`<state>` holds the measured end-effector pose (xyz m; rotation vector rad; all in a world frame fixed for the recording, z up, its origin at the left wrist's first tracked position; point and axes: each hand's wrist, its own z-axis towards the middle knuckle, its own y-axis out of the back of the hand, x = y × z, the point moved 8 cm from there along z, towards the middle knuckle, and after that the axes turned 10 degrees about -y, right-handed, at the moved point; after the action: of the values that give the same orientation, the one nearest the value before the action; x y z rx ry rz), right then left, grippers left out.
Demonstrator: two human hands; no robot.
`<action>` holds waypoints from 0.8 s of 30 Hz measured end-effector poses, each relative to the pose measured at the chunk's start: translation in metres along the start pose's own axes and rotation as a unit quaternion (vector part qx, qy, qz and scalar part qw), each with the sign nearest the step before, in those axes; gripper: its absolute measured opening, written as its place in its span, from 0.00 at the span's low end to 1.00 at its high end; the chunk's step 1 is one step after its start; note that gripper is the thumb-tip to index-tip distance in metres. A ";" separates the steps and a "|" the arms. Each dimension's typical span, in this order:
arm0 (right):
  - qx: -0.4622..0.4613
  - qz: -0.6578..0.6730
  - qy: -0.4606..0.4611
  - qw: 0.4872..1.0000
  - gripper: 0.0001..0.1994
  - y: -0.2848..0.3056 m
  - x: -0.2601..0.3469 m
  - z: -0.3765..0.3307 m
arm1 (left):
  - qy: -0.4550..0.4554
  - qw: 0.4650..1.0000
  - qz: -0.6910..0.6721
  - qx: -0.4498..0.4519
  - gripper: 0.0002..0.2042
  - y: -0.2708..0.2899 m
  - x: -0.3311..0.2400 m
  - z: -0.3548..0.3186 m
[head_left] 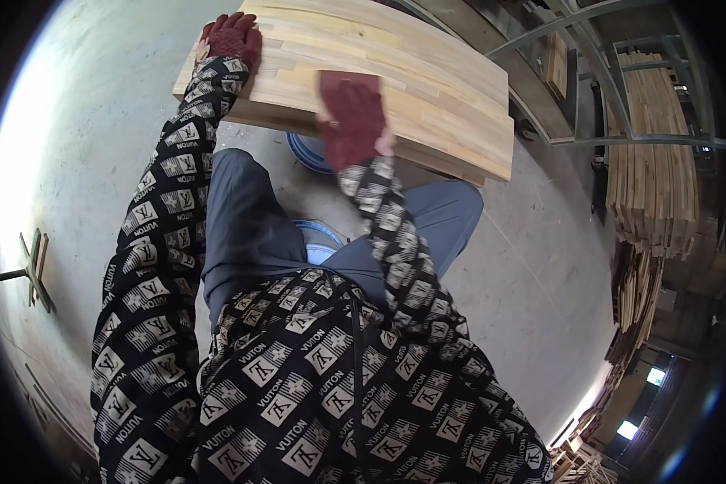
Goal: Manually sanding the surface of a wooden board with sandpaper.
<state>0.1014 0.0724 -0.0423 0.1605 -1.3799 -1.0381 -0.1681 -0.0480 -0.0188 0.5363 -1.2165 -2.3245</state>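
Observation:
A light wooden board (427, 89), made of glued strips, is held up in front of me above my knees. My left hand (232, 39), in a dark red glove, grips its far left corner. My right hand (353, 117), also in a red glove, lies flat on the board's top near its front edge, fingers spread over the wood. Both forearms wear black sleeves with a pale printed pattern. Below the board show my grey trousers (242, 226) and a blue round stool (319, 238) under me.
A grey concrete floor (532, 274) lies all around. Stacks of wooden boards (649, 177) stand at the right by a metal frame (621, 137). A small metal cross-shaped stand (32, 266) sits on the floor at the left.

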 end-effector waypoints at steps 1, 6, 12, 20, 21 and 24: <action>-0.044 -0.112 0.010 0.993 0.30 0.028 -0.015 -0.008 | -0.001 1.000 0.002 -0.001 0.21 -0.001 0.000 0.000; -0.250 -0.261 -0.054 0.931 0.28 0.196 -0.081 -0.045 | -0.002 1.000 0.011 0.008 0.21 -0.004 0.004 0.000; -0.241 -0.362 -0.121 0.892 0.25 0.157 -0.099 -0.029 | 0.001 0.999 0.040 0.006 0.22 -0.001 0.006 0.000; 0.026 -0.270 0.074 0.960 0.31 -0.017 0.016 0.004 | 0.015 1.000 0.012 0.015 0.22 -0.006 0.005 0.001; -0.005 -0.237 0.074 0.969 0.28 0.005 0.016 0.002 | 0.003 1.000 0.007 -0.005 0.22 -0.003 0.003 0.001; -0.142 -0.197 0.047 0.969 0.21 0.095 -0.022 -0.004 | -0.005 1.000 -0.014 -0.004 0.22 -0.003 0.003 0.000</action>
<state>0.1558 0.1403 0.0020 0.2747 -1.1223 -1.5269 -0.1712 -0.0477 -0.0215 0.5432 -1.2124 -2.3567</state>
